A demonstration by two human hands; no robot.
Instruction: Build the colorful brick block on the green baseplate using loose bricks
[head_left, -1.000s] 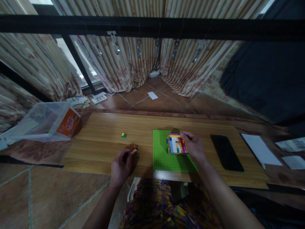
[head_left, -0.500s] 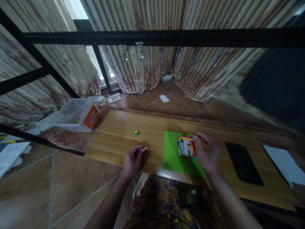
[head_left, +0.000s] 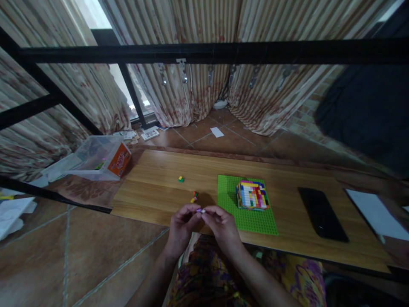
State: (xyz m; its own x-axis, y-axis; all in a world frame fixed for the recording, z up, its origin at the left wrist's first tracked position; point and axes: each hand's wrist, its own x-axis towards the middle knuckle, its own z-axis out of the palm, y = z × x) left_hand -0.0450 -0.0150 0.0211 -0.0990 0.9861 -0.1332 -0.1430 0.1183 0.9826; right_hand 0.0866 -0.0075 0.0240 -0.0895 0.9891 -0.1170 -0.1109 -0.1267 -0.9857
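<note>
The left hand (head_left: 181, 228) and right hand (head_left: 223, 227) meet near the surface's (head_left: 153, 179) near edge, thumbs and forefingers pinching small purple and white bricks (head_left: 201, 210). A multicoloured brick structure (head_left: 252, 196) sits on the green baseplate (head_left: 252, 221), right of the hands; loose bricks (head_left: 194, 197) lie just beyond them.

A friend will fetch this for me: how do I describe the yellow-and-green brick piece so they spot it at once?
Find the long wooden tabletop, then the green baseplate on it. In the picture, left of the baseplate sits a small brick piece, yellow above green. It stands alone, farther back than the little orange-and-yellow brick cluster.
</note>
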